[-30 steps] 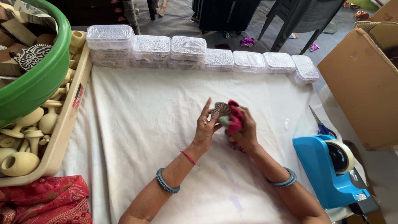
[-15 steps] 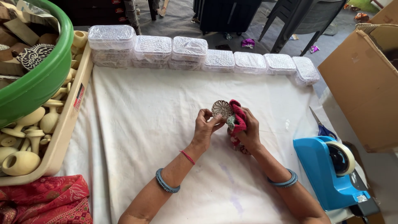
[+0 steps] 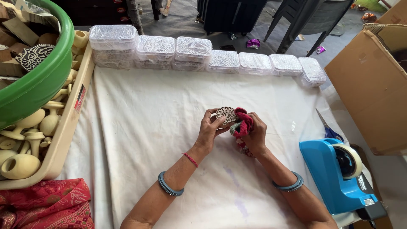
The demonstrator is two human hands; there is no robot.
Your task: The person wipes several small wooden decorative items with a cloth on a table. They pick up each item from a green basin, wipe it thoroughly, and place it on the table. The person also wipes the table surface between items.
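Over the white cloth: both hands meet near the middle of the cloth-covered table (image 3: pixel 169 127), lifted a little off it.
Block: a round carved wooden printing block (image 3: pixel 226 115) with a pale, fan-like raised pattern, its carved face turned upward.
Left hand: the left hand (image 3: pixel 210 130) grips the block by its rim, fingers curled under it and thumb at its near edge.
Right hand: the right hand (image 3: pixel 254 135) is closed around a bunched red and grey rag (image 3: pixel 242 125), soft and crumpled, pressed against the block's right edge.
Block and hands: it sits between the two hands, touching the rag.
Wrists: a blue-grey bangle on each forearm, a thin red thread on the left.
Back edge: a row of clear plastic lidded boxes (image 3: pixel 193 53), some stacked, wrapped in glossy film.
Left side: a beige plastic tray (image 3: pixel 70 127) of smooth turned pale wooden handles (image 3: pixel 25 131); a green plastic tub (image 3: pixel 46 80) rests on it.
Near left corner: a red patterned fabric (image 3: pixel 46 205).
Right side: a blue plastic tape dispenser (image 3: pixel 339 174), blue-handled scissors (image 3: pixel 328 129), and a brown cardboard box (image 3: pixel 369 93).
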